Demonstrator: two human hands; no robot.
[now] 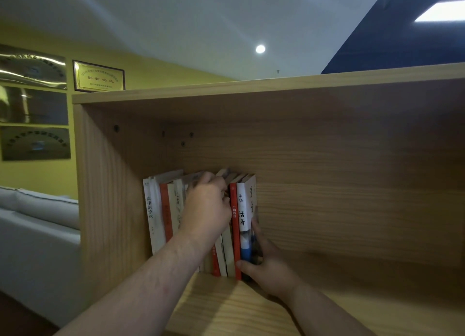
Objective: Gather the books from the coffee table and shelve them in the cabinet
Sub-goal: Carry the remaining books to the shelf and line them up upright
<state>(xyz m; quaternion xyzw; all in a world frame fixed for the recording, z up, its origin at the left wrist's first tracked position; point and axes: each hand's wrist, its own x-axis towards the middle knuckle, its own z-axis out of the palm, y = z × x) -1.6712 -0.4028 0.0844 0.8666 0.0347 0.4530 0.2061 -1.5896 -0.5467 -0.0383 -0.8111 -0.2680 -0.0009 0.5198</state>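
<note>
Left hand fingers curl over tops of upright paperback books in light wooden cabinet. Right hand pinches white-and-blue end book at its base.

Overall illumination is dim with a warm cast. Sources: one round ceiling downlight and one rectangular panel light at upper right; both are overexposed to white. The cabinet interior is shaded, darkest toward the right side. The right hand casts a soft shadow on the shelf board beside it. The wall plaques at far left show streaked glare and are blurred. Wide-angle distortion tilts and bows straight edges near the frame borders. Spine lettering on the books at centre is legible. The left hand is slightly soft at the fingers.
</note>
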